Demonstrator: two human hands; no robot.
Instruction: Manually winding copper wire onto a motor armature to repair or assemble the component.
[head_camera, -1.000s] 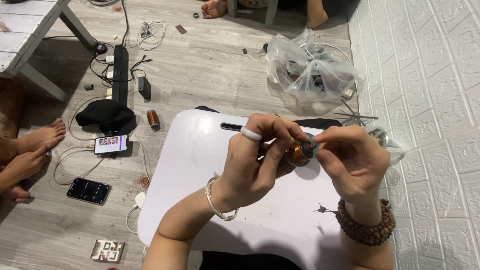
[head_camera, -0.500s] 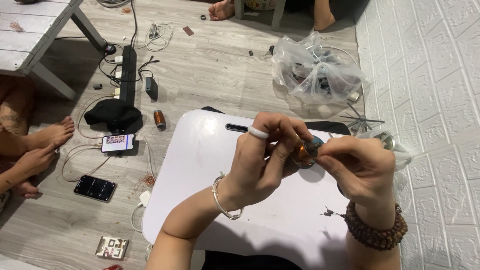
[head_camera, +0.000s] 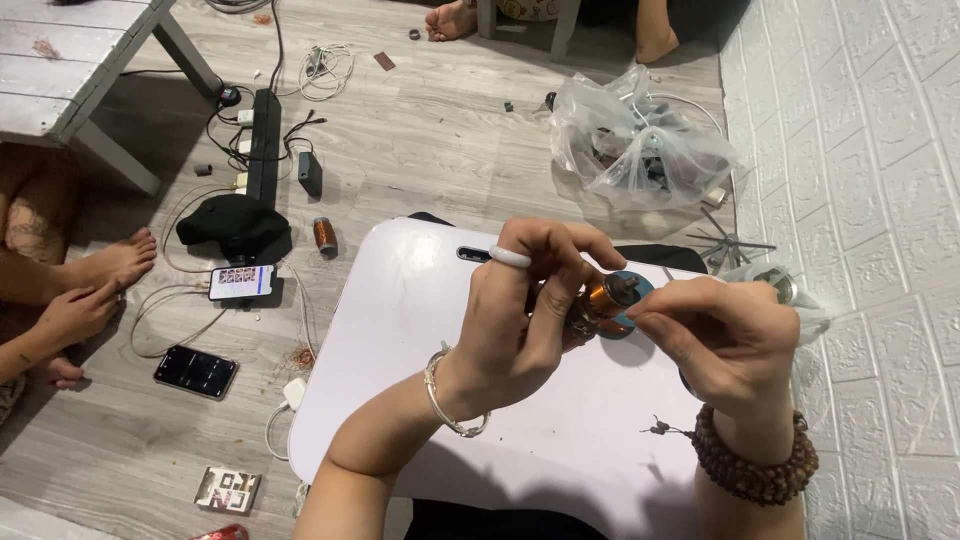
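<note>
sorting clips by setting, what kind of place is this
Probably a home floor used as an informal workshop. The person works at a low white table on grey plank flooring, both hands on a small copper-wound motor. A power strip, phones on charging cables and a plastic bag of parts lie around.

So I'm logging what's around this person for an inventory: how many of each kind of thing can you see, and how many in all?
Small motor with copper winding, held between left hand and right hand: 1
Phones on floor: 2
Copper wire spool: 1
Clear plastic bag of parts: 1
Black power strip: 1
White lap table: 1
Total: 7
</note>
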